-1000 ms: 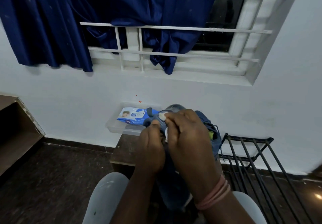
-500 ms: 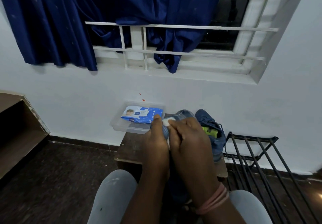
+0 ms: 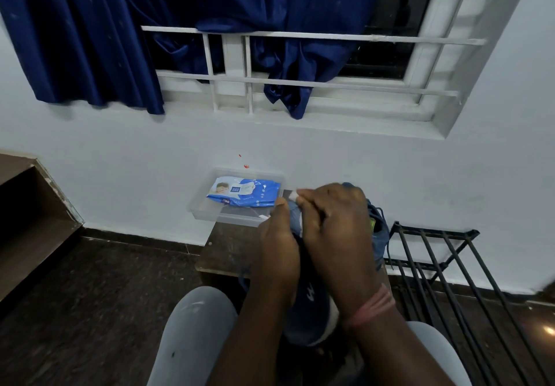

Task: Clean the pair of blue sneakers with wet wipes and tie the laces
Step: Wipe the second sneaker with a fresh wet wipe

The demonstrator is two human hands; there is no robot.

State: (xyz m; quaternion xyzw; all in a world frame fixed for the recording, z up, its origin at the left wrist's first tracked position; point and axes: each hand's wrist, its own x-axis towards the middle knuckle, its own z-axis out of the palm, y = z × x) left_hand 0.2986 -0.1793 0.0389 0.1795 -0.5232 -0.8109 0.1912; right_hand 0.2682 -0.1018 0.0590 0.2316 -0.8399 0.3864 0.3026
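In the head view, the left hand point(image 3: 277, 247) holds a blue sneaker point(image 3: 309, 304) up over the person's lap, with its fingers curled round the front part. The right hand point(image 3: 333, 229) pinches a small white wet wipe point(image 3: 293, 196) against the tip of the shoe, right beside the left thumb. So both grips are closed, one on the shoe and one on the wipe. The second blue sneaker point(image 3: 377, 235) sits on the little wooden counter point(image 3: 225, 250), just behind the right grip, and its lace hangs loose. The pack of wet wipes point(image 3: 244, 195) lies in a clear plastic tray point(image 3: 210, 216), a bit past the left grip. The wipe is very small in the fingers, so it could slip out if the rubbing gets hard. The held shoe could twist or drop onto the lap if the left grip goes soft. A swinging elbow might bump the other shoe off the counter. I cannot tell how clean the shoe is yet.
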